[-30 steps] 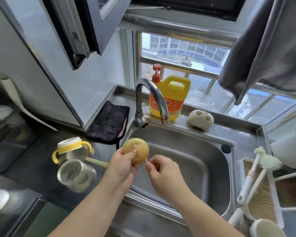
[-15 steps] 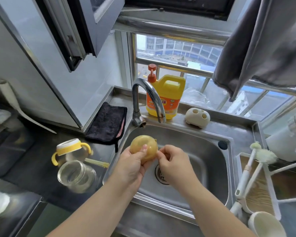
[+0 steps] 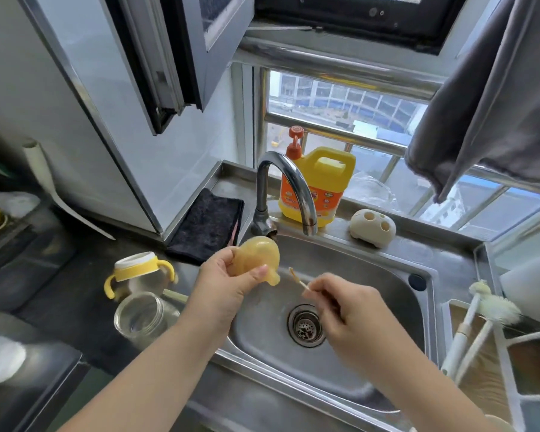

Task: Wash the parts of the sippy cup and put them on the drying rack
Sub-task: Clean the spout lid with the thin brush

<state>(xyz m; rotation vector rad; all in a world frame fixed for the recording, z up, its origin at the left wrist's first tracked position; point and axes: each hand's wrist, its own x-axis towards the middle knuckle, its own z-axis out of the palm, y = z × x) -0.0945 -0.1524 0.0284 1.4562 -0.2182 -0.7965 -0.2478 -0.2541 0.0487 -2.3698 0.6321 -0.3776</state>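
Gripping yellow silicone spout [image 3: 256, 257] in left hand [image 3: 222, 285], right hand [image 3: 340, 310] pinching thin stick [image 3: 297, 278], glass jar [image 3: 139, 316] lying beside sink [image 3: 371, 363]

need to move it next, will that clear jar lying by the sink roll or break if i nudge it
The clear jar lies on its side near the counter edge, so it would probably roll. It looks like glass, likely fragile and slippery if wet.

Translucent amber spout piece [image 3: 258, 258], pale tan little stick [image 3: 298, 279]. Yellow-handled collar with a white rim [image 3: 136, 268], clear glass jar [image 3: 142, 316]. Far side: yellow soap jug [image 3: 321, 182], orange label, red pump. Black cloth [image 3: 208, 224] left, grey cloth [image 3: 493, 98] hanging right, silver steel sink [image 3: 356, 275].
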